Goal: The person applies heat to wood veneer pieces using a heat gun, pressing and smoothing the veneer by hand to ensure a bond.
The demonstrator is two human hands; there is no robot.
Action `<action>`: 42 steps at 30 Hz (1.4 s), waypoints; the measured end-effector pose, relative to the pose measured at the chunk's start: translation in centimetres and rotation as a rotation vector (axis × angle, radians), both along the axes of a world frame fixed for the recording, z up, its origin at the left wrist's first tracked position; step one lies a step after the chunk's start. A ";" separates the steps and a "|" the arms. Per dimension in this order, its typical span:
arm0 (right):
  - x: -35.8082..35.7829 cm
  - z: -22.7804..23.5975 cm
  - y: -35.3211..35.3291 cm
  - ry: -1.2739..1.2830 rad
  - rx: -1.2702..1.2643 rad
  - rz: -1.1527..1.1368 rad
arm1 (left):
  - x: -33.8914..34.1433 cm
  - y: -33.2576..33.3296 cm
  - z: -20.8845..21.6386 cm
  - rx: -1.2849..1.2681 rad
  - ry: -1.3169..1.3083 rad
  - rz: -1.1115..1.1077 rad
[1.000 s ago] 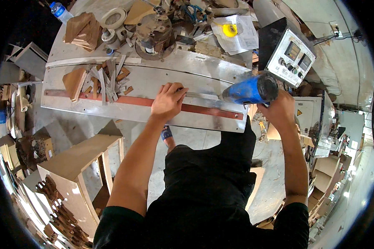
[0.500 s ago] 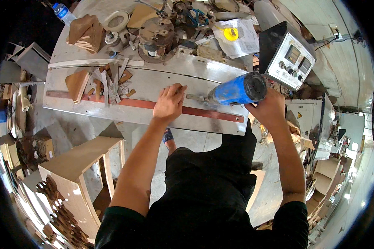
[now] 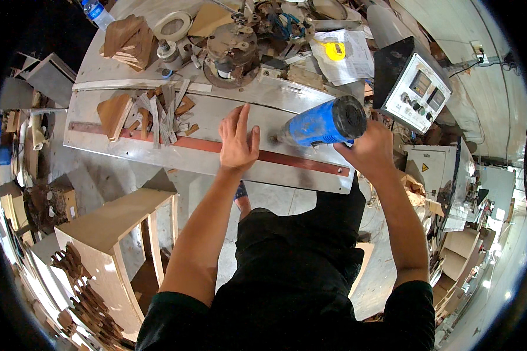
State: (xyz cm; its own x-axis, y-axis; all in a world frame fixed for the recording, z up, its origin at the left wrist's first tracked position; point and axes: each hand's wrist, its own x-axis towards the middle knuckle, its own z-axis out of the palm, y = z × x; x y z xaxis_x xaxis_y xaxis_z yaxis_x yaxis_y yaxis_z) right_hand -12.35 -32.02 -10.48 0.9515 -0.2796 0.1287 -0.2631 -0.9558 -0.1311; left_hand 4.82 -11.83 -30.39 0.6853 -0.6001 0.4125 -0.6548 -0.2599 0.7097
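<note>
A yellow warning triangle (image 3: 424, 167) is showing on the cabinet (image 3: 442, 159) at three o'clock. Markings (image 3: 402, 109) are lining the control box (image 3: 417, 93) at two, print (image 3: 354, 58) is marking the sheet (image 3: 328, 69) at one, and a label (image 3: 91, 9) is wrapping the bottle (image 3: 103, 21) toward eleven, no lettering coming out legible.

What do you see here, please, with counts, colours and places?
Power tool: 1, blue and black, in right hand
Table: 1, silvery, centre
Strip: 1, red, table's near edge
Wood block: 1+, brown, table's left
Slivers: several, grey and brown, beside block
Stacked wood: several, brown, upper left
Bottle: 1, blue, upper left
Ring: 1, cream, beside stack
Machine: 1, brown, table's back
Paper: 1+, white, back right
Disc: 1, yellow, on paper
Control box: 1, black and white, right
Wooden frame: 1, tan, lower left
Other clutter: uncounted, mixed, around
Left hand: 1, bare, over table
Right hand: 1, bare, gripping tool
</note>
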 end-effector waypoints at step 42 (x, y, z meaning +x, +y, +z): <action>-1.6 0.9 -0.6 0.030 -0.053 -0.053 | 0.0 -0.2 0.1 -0.009 0.014 -0.001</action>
State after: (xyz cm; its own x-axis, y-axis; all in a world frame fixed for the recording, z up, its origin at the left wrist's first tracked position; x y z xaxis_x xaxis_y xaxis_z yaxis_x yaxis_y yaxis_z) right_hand -13.99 -32.65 -9.58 0.9392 -0.3232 0.1160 -0.3166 -0.9458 -0.0724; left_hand 4.87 -12.02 -30.29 0.6903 -0.5974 0.4083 -0.6453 -0.2530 0.7208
